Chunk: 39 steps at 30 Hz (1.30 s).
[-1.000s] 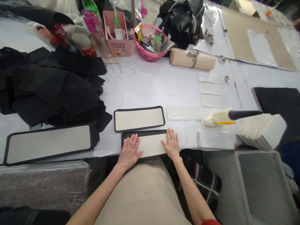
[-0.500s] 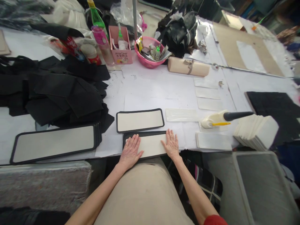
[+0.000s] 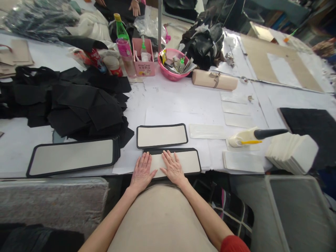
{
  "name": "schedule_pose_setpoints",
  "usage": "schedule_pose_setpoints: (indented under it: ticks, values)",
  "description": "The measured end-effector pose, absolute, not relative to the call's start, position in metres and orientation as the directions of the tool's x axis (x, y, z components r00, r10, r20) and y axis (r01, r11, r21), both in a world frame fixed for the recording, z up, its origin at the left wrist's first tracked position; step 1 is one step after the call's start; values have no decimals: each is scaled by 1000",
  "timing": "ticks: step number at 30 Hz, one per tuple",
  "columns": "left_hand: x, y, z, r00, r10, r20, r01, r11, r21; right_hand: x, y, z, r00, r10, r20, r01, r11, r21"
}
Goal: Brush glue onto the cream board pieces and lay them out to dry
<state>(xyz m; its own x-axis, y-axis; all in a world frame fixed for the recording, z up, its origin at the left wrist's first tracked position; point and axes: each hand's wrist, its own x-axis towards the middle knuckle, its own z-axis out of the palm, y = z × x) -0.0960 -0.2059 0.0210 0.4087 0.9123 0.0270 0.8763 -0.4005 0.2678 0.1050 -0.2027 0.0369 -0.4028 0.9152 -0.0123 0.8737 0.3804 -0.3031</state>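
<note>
Panel (image 3: pixel 191 161) on the near counter (image 3: pixel 170 105) lies partly hidden beneath left hand (image 3: pixel 142 171) and right hand (image 3: pixel 173 167), each grip released, flat; far left, a co-worker's hand (image 3: pixel 101 2) is cut off.

1. Panel (image 3: pixel 189 161): off-white, black border
2. Desk (image 3: pixel 170 105) around the panel: white
3. Left of the panel, pieces (image 3: pixel 76 96): plain black
4. Beyond the panel, bowl (image 3: pixel 170 75): pink; roll (image 3: pixel 203 79): pale peach
5. Right of the panel, stick (image 3: pixel 251 142): yellow
6. Below right of the panel, cloth (image 3: pixel 237 211): black with pale checks
</note>
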Motion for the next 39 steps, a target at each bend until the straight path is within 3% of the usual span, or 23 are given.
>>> schedule_pose_setpoints:
  ticks: [4, 8, 11, 14, 17, 22, 26, 30, 32, 36, 39]
  values:
    - [-96, -204, 17, 411, 909, 62, 859, -410, 308, 108, -200, 38, -404, 915, -9, 871, 382, -307]
    - [-104, -206, 25, 350, 927, 135, 821, -373, 433, 122, -205, 47, -374, 927, 33, 856, 359, -371]
    - [-115, -213, 38, 174, 979, 109, 835, -206, 511, 153, -223, 50, -56, 991, 123, 901, 103, -422]
    - [-123, -220, 47, 128, 992, -6, 836, -105, 539, 191, -247, 41, 314, 932, 178, 876, -212, -434]
    - [-123, -224, 50, 174, 983, -54, 839, -119, 531, 214, -264, 28, 414, 906, 83, 833, -341, -435]
    - [-117, -225, 55, 176, 984, -16, 874, -149, 462, 210, -272, 24, 427, 904, 23, 803, -368, -469]
    - [-114, -223, 59, 99, 995, -28, 824, -66, 562, 202, -269, 35, 467, 881, 71, 760, -359, -542]
    - [-111, -218, 64, -60, 977, -204, 634, 195, 748, 201, -265, 50, 522, 847, 104, 685, -343, -643]
    - [-110, -214, 69, -72, 954, -291, 508, 286, 813, 203, -263, 58, 564, 825, 33, 584, -371, -722]
    - [-116, -196, 81, -48, 935, -351, 260, 351, 900, 208, -244, 74, 570, 806, -159, 290, -378, -879]
    - [-122, -167, 89, -128, 929, -346, 160, 364, 918, 209, -208, 82, 542, 822, -176, 183, -319, -930]
